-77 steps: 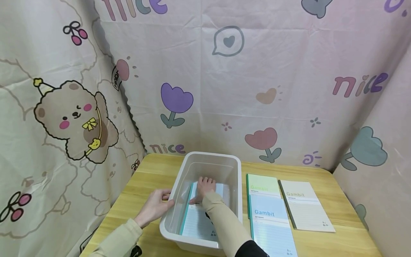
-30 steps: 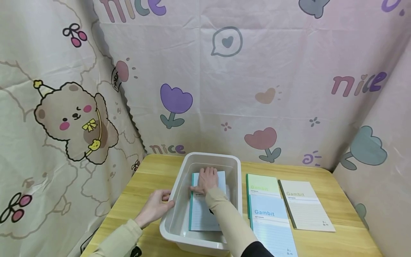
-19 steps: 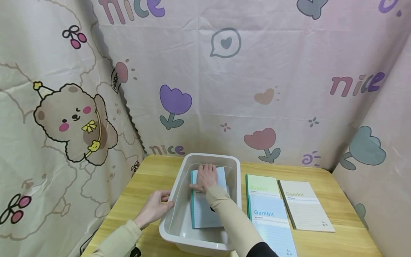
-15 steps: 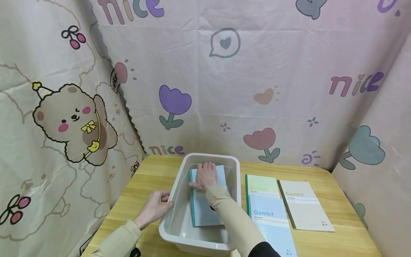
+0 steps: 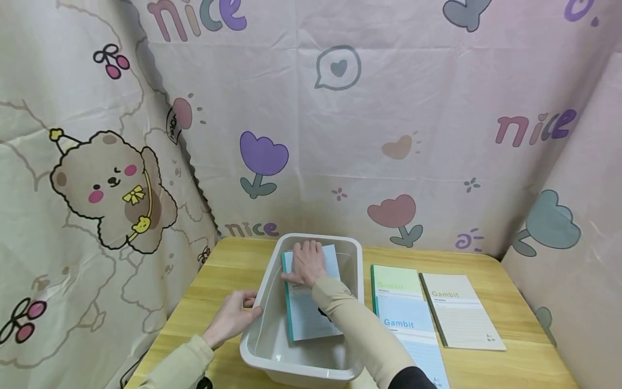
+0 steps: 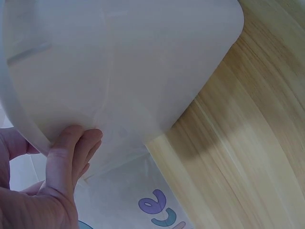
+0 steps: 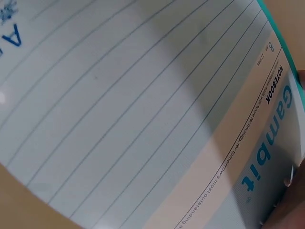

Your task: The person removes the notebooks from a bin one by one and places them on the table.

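A white plastic bin stands on the table, and my left hand pinches its left rim. In the left wrist view, the left fingers lie along the bin's outer wall with the thumb on the other side of the rim. Inside the bin my right hand grips a light blue notebook with a teal spine, fingers over its top part and thumb at the spine. The notebook is slightly tilted and looks raised off the bin floor. Close up, the right wrist view shows its lined cover bowed; the fingers' undersides are hidden.
Right of the bin lie a green notebook, a blue notebook overlapping it, and a cream notebook with a dark spine. A patterned cloth hangs behind the wooden table.
The right hand has moved the blue notebook toward the bin's far end and upward, and it has turned slightly. The left hand stays on the rim. The head view has shifted slightly.
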`<state>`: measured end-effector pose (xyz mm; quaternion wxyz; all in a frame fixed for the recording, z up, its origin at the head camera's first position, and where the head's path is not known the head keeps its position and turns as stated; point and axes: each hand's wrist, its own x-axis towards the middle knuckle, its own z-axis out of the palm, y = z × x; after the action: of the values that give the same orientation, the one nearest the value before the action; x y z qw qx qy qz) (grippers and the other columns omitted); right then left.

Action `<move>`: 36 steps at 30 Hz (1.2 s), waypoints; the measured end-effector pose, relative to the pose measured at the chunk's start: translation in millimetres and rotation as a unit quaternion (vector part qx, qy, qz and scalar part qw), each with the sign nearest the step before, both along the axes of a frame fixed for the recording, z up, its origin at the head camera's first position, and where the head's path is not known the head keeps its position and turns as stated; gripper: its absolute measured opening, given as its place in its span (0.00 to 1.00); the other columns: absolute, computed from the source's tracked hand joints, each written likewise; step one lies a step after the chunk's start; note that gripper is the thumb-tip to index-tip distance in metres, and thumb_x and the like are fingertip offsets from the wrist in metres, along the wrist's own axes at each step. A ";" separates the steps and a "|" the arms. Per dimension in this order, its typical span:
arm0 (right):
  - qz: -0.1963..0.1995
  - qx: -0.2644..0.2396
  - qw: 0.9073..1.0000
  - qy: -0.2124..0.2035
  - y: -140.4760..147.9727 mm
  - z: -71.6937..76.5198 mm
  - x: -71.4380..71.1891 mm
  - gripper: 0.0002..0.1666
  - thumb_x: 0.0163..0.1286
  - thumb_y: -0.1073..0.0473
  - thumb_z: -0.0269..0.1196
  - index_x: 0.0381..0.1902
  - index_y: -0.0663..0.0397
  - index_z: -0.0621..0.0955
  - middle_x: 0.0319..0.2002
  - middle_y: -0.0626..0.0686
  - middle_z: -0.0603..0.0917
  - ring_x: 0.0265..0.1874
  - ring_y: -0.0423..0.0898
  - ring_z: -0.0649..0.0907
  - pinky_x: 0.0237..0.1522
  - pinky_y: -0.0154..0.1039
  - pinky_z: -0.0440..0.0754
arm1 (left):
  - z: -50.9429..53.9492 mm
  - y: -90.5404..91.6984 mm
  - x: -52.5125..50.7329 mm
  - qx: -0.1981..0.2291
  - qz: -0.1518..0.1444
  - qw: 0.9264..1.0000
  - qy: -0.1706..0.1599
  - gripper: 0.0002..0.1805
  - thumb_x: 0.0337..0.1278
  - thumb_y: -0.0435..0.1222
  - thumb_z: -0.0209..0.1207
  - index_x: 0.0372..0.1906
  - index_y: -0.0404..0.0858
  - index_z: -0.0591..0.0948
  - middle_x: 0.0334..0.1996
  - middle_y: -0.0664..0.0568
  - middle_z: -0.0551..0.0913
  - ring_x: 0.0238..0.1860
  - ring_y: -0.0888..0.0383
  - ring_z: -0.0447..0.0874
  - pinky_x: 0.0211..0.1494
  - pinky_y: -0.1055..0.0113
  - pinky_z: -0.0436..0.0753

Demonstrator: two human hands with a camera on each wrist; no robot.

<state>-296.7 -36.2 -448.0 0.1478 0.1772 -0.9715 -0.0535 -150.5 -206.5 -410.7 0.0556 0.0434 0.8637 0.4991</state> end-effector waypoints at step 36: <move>0.049 -0.115 0.992 -0.024 51.9 146.0 24.5 0.41 0.55 0.21 0.61 0.40 0.53 0.70 0.38 0.54 0.76 0.43 0.53 0.75 0.50 0.45 0.73 | -1.3 1.3 -0.7 0.001 0.012 1.000 -0.004 0.22 0.55 0.23 0.58 0.57 0.19 0.77 0.48 0.24 0.84 0.43 0.37 0.90 0.38 0.53 0.93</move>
<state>-272.2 15.7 -302.0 0.1466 0.2075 -0.9647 0.0699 -151.2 -205.2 -412.0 0.0527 0.0313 0.8636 0.5005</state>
